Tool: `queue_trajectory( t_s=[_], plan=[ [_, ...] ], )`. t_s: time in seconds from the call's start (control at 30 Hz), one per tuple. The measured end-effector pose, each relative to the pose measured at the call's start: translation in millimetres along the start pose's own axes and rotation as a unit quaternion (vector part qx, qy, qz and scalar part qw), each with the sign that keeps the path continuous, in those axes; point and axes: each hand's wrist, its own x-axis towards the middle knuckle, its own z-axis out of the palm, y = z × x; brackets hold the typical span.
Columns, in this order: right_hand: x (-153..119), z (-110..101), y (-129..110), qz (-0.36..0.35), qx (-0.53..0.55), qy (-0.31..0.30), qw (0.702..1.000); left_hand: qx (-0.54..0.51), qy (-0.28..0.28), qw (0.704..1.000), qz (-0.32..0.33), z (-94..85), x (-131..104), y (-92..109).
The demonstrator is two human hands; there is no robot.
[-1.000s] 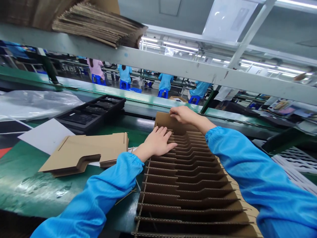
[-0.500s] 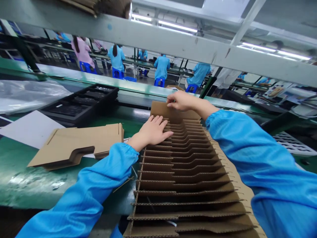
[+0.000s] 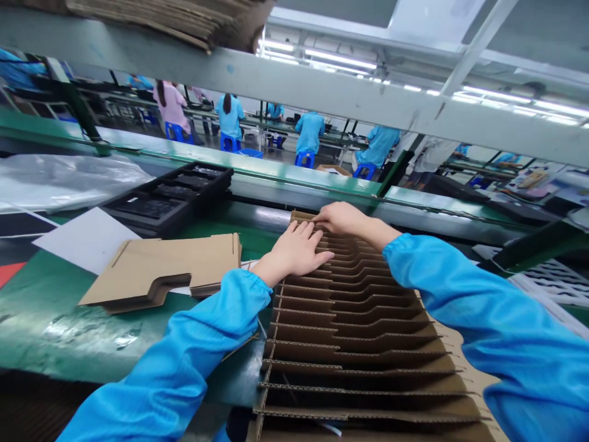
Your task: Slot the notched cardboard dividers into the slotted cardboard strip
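A long cardboard divider grid [image 3: 304, 331], with several upright slotted partitions in a row, runs away from me on the green bench. My left hand [image 3: 298, 248] lies flat on the left side of its far rows, fingers spread. At the far end, my right hand [image 3: 343, 218] has its fingers curled down on the top edge of a cardboard partition [image 3: 299, 216], which sits about level with the others. Its fingertips are partly hidden. Left of the grid lies a stack of loose cut-out cardboard partitions [image 3: 170, 264].
A black compartment tray [image 3: 170, 202], a white sheet [image 3: 92, 239] and clear plastic wrap [image 3: 69, 181] lie at the left. A grey beam [image 3: 331, 92] crosses above, with stacked cardboard [image 3: 197, 21] on it. People in blue or pink sit at benches beyond.
The far partition, which stood tall above the rest, is now down among the rows. My right hand has moved down with it. My left hand remains flat on the grid; the view has shifted slightly.
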Motion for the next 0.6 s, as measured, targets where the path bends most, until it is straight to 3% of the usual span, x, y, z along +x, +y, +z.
queue_trajectory(
  t_s=[0.33,0.43,0.6],
  plan=[
    [-40.8,10.0,1.9,-0.016,0.105,-0.010,0.994,-0.019,0.008,1.000,-0.001,5.2,2.5,-0.9],
    [-32.3,0.6,9.4,0.010,0.101,-0.014,0.995,-0.014,0.003,1.000,-0.010,4.5,2.2,-0.2],
    [9.8,-9.7,21.1,0.086,0.074,0.016,0.993,-0.009,-0.003,1.000,-0.027,3.4,1.3,1.3]
  ],
)
